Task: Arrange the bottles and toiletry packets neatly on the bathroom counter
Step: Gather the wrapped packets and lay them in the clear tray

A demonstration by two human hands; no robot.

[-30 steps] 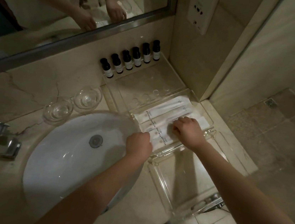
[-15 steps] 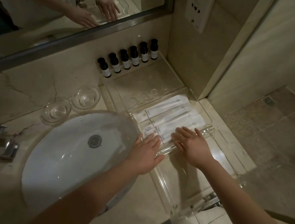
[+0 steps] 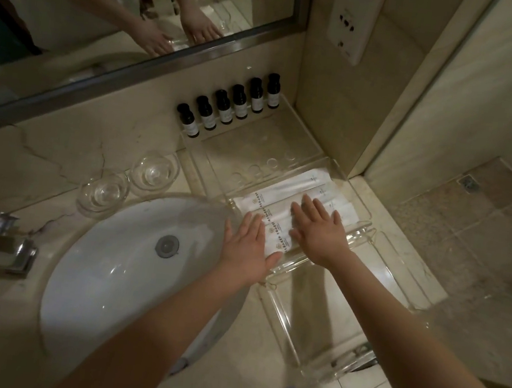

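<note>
Bare tray (image 3: 253,148) floor between bottles (image 3: 239,105) and packets (image 3: 284,191): free to reach in from above. Bottles line the back wall (image 3: 118,148); side wall (image 3: 321,121) closes the right. Two glass bowls (image 3: 153,171) left of tray, beside sink (image 3: 116,273).

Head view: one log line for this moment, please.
left hand: flat against white toiletry packets' ends | right hand: flat on packets | six small dark bottles: upright row

Packets (image 3: 282,203) under fingers (image 3: 314,209): white, dark print. Bottles (image 3: 226,109) beyond: black, white labels. Surface (image 3: 59,156): beige marble, dark veins. Sink (image 3: 117,260): white. Tray (image 3: 356,235): clear.
</note>
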